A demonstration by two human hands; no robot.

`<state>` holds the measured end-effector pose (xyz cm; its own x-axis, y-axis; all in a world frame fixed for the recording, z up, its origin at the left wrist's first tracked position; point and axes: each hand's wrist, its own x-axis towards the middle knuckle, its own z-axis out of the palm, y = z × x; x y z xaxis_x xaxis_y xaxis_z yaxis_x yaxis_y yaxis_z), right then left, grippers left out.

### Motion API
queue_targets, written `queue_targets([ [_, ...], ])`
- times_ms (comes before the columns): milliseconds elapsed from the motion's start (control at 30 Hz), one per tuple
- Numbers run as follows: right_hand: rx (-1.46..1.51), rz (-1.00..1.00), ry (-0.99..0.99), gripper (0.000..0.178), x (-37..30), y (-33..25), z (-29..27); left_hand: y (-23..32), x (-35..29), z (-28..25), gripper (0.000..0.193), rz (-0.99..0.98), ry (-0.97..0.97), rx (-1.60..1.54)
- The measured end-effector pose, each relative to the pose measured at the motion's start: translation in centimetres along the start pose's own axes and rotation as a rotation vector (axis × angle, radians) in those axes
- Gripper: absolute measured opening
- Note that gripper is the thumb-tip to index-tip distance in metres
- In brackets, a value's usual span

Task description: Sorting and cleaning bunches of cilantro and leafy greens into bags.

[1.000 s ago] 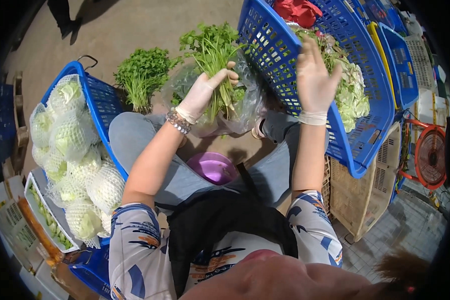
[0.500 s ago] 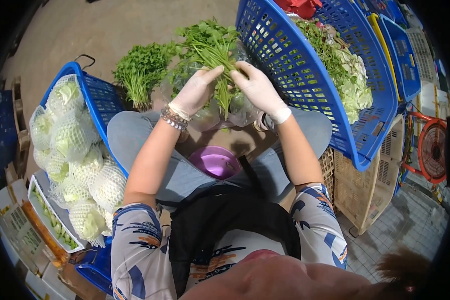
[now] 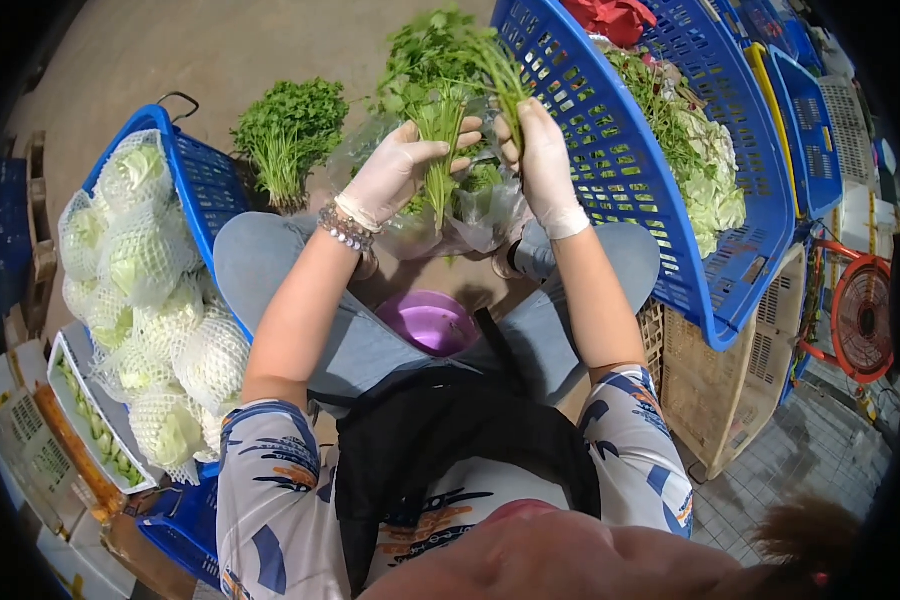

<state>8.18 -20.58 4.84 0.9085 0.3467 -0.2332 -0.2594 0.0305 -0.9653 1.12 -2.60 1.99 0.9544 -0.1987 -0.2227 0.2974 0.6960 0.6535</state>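
Observation:
In a thin white glove, my left hand [image 3: 407, 170] holds a bunch of coriander [image 3: 438, 130], its thumb across the pale stems and its fingertips apart behind them. My gloved right hand [image 3: 542, 165] is closed round a smaller bunch of stems [image 3: 507, 85], raised to the right of the first. The leaves of both bunches point away from me and overlap. Beneath my hands lies a clear plastic bag [image 3: 485, 215] with some greens showing in it. A thick standing bundle of the same herb [image 3: 288, 140] rests on the floor to the left.
A tall blue basket [image 3: 630, 165] of leaf scraps stands close at my right hand. Left, a blue crate [image 3: 205, 175] holds net-wrapped cabbages [image 3: 145, 265]. Between my legs sits a purple basin [image 3: 428, 322]. Farther right are a beige crate [image 3: 715, 395] and a red fan [image 3: 862, 315].
My hands have moved apart. The right one has drawn some stems away from the bunch, up and to the right, while the left keeps the rest.

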Motion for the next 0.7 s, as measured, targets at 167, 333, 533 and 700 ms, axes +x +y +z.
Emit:
queue_targets([
  [167, 0.150, -0.105, 0.036, 0.028, -0.1, -1.1, 0.3, 0.5, -0.2, -0.5, 0.046, 0.001, 0.012, -0.021],
  [333, 0.345, -0.111, 0.096, 0.016, 0.6, -0.6, -0.7, 0.4, 0.4, -1.8, 0.051, 0.003, 0.004, -0.306],
  [533, -0.109, 0.037, -0.045, 0.016, -0.3, 2.5, 1.7, 0.4, 0.5, -2.3, 0.058, 0.066, -0.023, -0.467],
  [700, -0.334, -0.115, -0.161, 0.025, -0.5, 4.1, 3.2, 0.3, 0.0, -2.9, 0.050, -0.059, 0.056, -0.576],
])
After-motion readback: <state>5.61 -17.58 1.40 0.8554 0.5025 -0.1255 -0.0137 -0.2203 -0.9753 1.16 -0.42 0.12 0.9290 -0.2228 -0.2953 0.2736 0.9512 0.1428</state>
